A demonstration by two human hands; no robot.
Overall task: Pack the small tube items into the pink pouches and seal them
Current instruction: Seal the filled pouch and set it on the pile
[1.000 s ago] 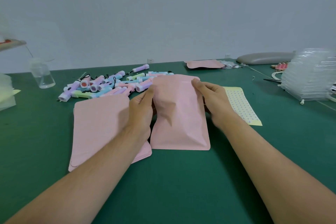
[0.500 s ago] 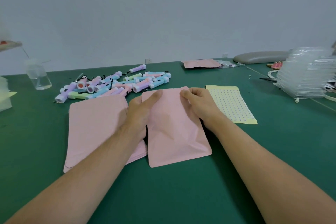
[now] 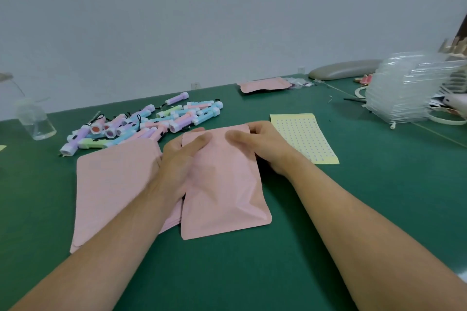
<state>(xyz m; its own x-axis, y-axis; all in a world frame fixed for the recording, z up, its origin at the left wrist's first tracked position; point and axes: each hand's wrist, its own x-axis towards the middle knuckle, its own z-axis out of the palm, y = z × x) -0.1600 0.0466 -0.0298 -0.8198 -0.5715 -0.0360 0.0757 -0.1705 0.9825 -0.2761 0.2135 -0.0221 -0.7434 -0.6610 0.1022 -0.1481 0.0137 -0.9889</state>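
On the green table (image 3: 353, 209), a stack of pouches (image 3: 113, 184) lies just left of one pink pouch (image 3: 222, 199). The left hand (image 3: 182, 161) and right hand (image 3: 265, 146) sit close together, each pinching its far edge. The tube items (image 3: 141, 121) are heaped just beyond.

The middle of the table (image 3: 227, 272) is taken up by a pink pouch (image 3: 222, 194), which is gripped at its far edge by the left hand (image 3: 182, 161) and the right hand (image 3: 260, 146); the near approach is crossed by both forearms. Just to the left, the surface is covered by a stack of pink pouches (image 3: 113, 184), touched by the held one. Passage to the far left is blocked by a heap of small tubes (image 3: 141, 124) and a clear bottle (image 3: 35, 118). On the right, a yellow sticker sheet (image 3: 303, 136) lies flat. Bare green surface is seen beyond it, as far as a tall stack of clear plastic trays (image 3: 409, 93). Bare surface is also seen between the forearms and at the near right.
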